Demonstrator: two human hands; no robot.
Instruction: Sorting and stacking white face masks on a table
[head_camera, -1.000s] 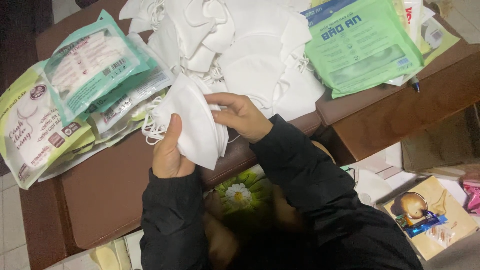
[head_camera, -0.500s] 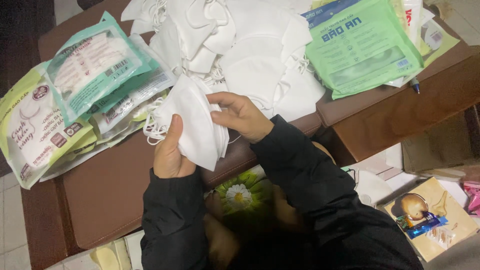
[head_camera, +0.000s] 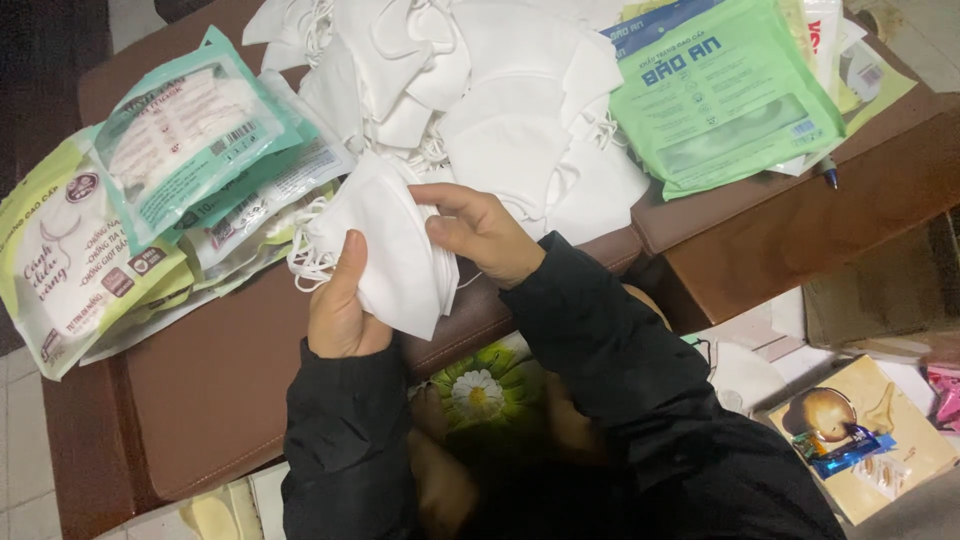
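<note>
Pinching a soft folded white mask stack (elastic loops dangling), left hand and right hand fingers clamped

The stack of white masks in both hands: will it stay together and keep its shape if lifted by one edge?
Probably not. The stack of white masks looks like soft folded fabric, likely floppy and light. It is gripped by the left hand and right hand together, so layers may fan apart one-handed. Loose ear loops at its left could snag.

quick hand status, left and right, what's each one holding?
Left hand: closed on the stack of folded white face masks, thumb on top.
Right hand: gripping the same stack at its right edge, fingers curled.
</note>
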